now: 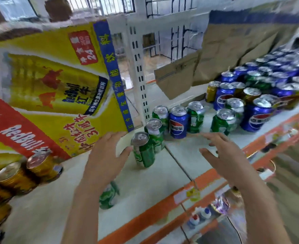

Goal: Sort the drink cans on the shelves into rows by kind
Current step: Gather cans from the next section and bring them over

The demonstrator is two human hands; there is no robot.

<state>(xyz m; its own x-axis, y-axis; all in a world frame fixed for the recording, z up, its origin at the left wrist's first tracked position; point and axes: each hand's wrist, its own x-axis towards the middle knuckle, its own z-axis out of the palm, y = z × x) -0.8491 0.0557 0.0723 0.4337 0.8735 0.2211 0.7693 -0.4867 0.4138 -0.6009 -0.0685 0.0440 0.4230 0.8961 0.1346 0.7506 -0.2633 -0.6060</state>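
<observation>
Left hand (106, 155) and right hand (224, 154) hover spread, holding nothing, over the white shelf (162, 182). Left forearm hides part of a blurred green drink can (110, 194).

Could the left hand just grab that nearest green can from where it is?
Probably yes. The left hand is open beside the nearest green can, thumb nearly at it, with nothing between them; the yellow carton sits behind.

Both hands, left (106, 155) and right (224, 155), hover spread-fingered over green cans (143, 150) on the shelf (162, 182).
</observation>
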